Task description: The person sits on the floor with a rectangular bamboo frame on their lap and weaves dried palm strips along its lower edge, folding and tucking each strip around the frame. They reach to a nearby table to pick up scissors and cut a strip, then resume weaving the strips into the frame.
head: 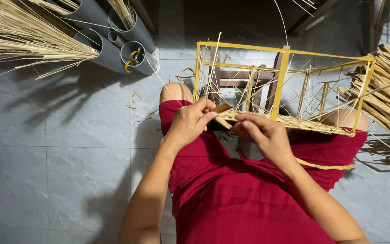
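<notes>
While on lap, reeds (304,123) within frame (281,68)

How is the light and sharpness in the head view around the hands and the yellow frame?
Head view: even, soft light with no glare on the grey tiled floor; faint shadows fall below the pale straw bundle. The left hand, right hand and yellow metal wire frame are sharp; the wide lens bends the frame's edges.

place: weaving workshop | signs: reed bundles (19,36), grey tubes (113,40) of stalks, tiled floor (68,158)
</notes>
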